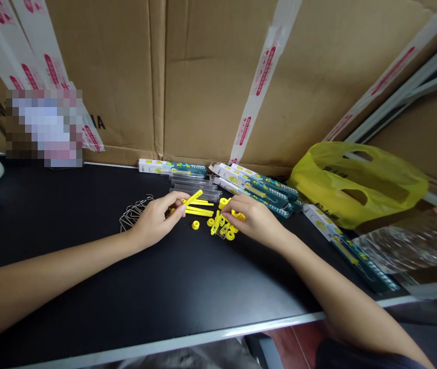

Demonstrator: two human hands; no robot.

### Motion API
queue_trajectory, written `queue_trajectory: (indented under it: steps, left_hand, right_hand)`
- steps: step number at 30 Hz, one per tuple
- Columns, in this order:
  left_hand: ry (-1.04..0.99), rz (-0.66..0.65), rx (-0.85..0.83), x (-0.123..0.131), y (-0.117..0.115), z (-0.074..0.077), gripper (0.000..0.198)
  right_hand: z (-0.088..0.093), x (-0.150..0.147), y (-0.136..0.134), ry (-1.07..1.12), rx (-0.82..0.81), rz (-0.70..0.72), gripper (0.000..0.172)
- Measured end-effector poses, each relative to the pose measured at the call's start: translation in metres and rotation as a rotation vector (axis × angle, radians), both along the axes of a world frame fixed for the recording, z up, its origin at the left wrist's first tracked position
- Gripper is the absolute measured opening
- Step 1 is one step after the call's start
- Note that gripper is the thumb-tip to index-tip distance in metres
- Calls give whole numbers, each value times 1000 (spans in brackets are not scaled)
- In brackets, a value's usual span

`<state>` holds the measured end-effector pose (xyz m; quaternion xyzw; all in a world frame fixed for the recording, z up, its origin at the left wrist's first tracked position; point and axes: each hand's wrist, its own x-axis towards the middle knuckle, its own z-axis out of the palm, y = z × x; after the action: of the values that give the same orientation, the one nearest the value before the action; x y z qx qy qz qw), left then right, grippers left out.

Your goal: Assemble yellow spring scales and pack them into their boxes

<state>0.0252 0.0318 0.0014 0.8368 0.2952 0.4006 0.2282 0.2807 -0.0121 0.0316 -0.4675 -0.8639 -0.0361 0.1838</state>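
Note:
My left hand is closed in a pinch around a narrow yellow plastic strip, its free end tilted up to the right. Beneath that strip lie several long yellow strips. Over a pile of small yellow plastic parts is my right hand, fingers bent together; what its fingertips grip, if anything, is too small to make out. A yellow ring-shaped piece sits apart, to the left of the pile. Bent metal wire hooks lie beside my left wrist, partly hidden by it.
Clear plastic tubes lie behind my hands. Several printed spring-scale boxes are stacked at the back, with another box at the right. Further right are a yellow plastic bag and clear wrapping. Cardboard walls the black table's back.

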Motion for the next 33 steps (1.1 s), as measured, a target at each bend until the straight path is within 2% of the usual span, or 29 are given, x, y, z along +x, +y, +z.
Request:
queue_trajectory:
  steps: [3,5,7,10,12,14,17,25,29,33]
  left_hand:
    - [-61,-8,-20,-1,-1,0,16]
    - [-34,-24,41,-2,-3,0,12]
    - [59,-123,187,-2,-7,-1,11]
    - [268,-372,518,-2,-13,-3,16]
    - [348,-411,702,-1,-16,-3,21]
    - [377,-381,776,-1,-17,-3,23]
    - [400,-352,780,-1,-15,-4,25]
    - [522,-390,797,1,-15,-2,28]
    - [526,-403,772,0,-14,-2,29]
    - [526,-401,732,0,-12,-4,30]
  right_hand:
    - [-5,-3,-1,1,3,49,12]
    - [-8,-7,-1,6,16,72,11]
    - [-10,-11,-1,21,32,81,12]
    - [-12,-18,2,40,48,103,13]
    - [-12,-25,7,26,54,137,15]
    - [-12,-36,15,-13,55,181,18]
    - [-8,-60,31,-95,51,249,20]
    - [4,-129,88,-200,37,267,14]
    - [9,-147,105,-320,54,325,18]
    - [19,-158,109,-477,46,363,17]
